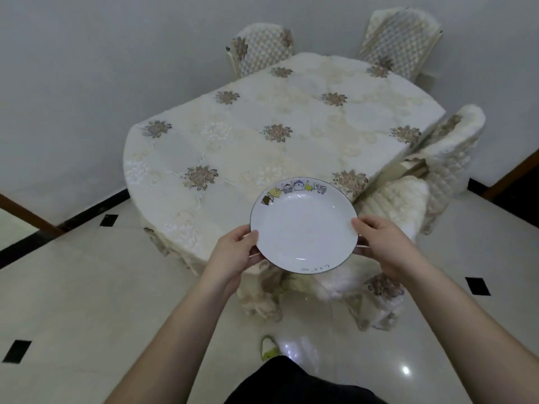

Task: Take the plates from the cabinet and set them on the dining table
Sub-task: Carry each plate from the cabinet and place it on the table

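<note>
Gripping opposite rims, our left hand (236,249) and right hand (379,246) curl fingers round a stiff, glossy, breakable plate (303,225) at lower centre.

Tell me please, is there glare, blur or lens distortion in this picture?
Head view: bright glare spots on the glossy floor tiles; wide-angle bending curves the dining table edge and the walls; the plate and both hands, left hand and right hand, look sharp; light is soft and even.
</note>
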A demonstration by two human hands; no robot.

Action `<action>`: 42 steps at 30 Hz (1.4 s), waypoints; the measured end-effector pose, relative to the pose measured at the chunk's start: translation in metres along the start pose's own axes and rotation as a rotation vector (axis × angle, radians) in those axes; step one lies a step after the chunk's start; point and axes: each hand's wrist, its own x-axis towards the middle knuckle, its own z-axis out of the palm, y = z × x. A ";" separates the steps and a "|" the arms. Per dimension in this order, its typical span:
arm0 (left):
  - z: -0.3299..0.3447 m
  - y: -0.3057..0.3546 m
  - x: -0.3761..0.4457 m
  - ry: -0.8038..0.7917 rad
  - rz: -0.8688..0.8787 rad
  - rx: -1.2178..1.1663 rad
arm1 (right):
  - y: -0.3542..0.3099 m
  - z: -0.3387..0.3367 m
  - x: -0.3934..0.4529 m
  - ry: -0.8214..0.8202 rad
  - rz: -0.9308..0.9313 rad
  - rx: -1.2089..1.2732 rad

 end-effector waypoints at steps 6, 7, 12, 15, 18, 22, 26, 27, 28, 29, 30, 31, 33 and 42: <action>-0.002 0.015 0.080 -0.008 -0.046 0.013 | -0.008 0.013 0.071 0.045 0.033 -0.083; -0.002 0.016 0.091 0.000 -0.047 0.027 | -0.008 0.017 0.081 0.046 0.040 -0.086; -0.004 0.004 0.129 0.042 -0.106 0.048 | 0.000 0.027 0.123 0.058 0.120 -0.134; 0.001 -0.007 0.152 0.084 -0.134 0.009 | -0.006 0.028 0.154 0.018 0.127 -0.169; 0.009 -0.016 0.165 0.153 -0.176 -0.030 | -0.001 0.029 0.185 -0.034 0.139 -0.203; 0.022 -0.026 0.184 0.180 -0.191 -0.100 | 0.005 0.027 0.220 -0.060 0.157 -0.211; 0.033 -0.031 0.203 0.232 -0.223 -0.092 | 0.013 0.024 0.247 -0.072 0.171 -0.301; 0.035 -0.032 0.209 0.254 -0.230 -0.082 | 0.012 0.025 0.250 -0.064 0.172 -0.302; 0.036 -0.034 0.214 0.276 -0.230 -0.065 | 0.009 0.026 0.251 -0.050 0.168 -0.298; 0.036 -0.037 0.219 0.296 -0.225 -0.040 | 0.006 0.027 0.253 -0.038 0.161 -0.299; 0.035 -0.039 0.225 0.309 -0.217 -0.012 | 0.006 0.027 0.258 -0.033 0.158 -0.308; 0.035 -0.039 0.228 0.316 -0.208 0.015 | 0.006 0.027 0.261 -0.032 0.153 -0.316; 0.032 -0.040 0.234 0.328 -0.200 0.062 | 0.007 0.028 0.266 -0.031 0.151 -0.321; 0.033 -0.041 0.239 0.416 -0.155 0.242 | 0.016 0.031 0.267 -0.021 0.134 -0.312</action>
